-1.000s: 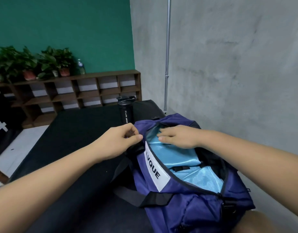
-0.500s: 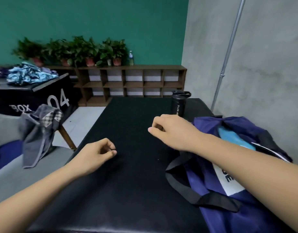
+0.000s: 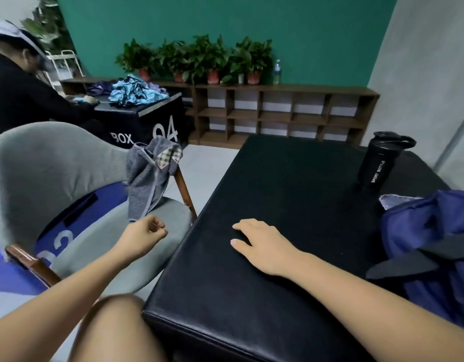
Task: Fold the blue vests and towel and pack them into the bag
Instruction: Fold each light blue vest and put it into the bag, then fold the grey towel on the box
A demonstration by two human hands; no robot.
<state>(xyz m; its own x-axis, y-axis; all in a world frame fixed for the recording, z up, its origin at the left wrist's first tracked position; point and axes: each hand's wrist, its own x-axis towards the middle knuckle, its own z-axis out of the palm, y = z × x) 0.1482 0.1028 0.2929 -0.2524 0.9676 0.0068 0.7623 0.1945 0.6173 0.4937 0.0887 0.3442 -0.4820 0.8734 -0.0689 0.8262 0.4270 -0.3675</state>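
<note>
Bag (image 3: 429, 231) crowds the table's (image 3: 291, 178) right side — right hand (image 3: 262, 246) flat, fingers straight; left hand (image 3: 144, 232) beyond the edge, fingers curled empty.

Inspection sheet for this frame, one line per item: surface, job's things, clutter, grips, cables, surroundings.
Surface: black padded table.
Job's things: purple bag at table's right edge; grey towel draped on the chair; blue numbered fabric on its seat, possibly a vest.
Clutter: black sport bottle upright on the table.
Grips: left hand curled, empty, near the towel; right hand flat on table.
Cables: nothing seen.
Surroundings: another person at a box with heaped blue clothes; shelf with plants.
</note>
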